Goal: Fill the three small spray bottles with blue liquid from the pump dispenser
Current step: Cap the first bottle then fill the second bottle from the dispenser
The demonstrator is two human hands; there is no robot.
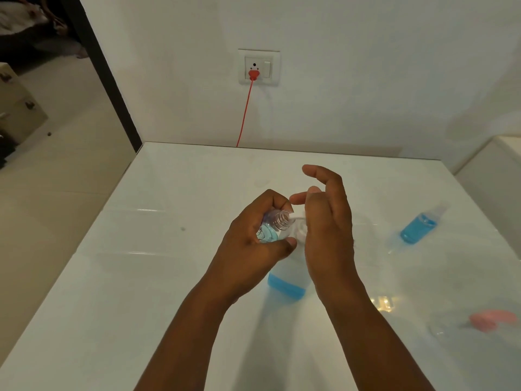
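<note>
My left hand (253, 235) grips a small clear spray bottle (275, 225), uncapped and tilted, its threaded neck against the white nozzle of the pump dispenser (287, 280). A little blue liquid shows inside the small bottle. The dispenser stands on the white table (141, 277), blue liquid low in its body. My right hand (327, 227) rests on the pump head with fingers relaxed, hiding most of it. A second small spray bottle (420, 225), filled with blue and capped, stands to the right. A third clear bottle (451, 325) with a pink cap lies at the right edge.
A red cable (245, 114) runs from a wall socket (258, 67) down behind the table's far edge. A white ledge (496, 170) sits at the right. The floor drops off beyond the table's left edge.
</note>
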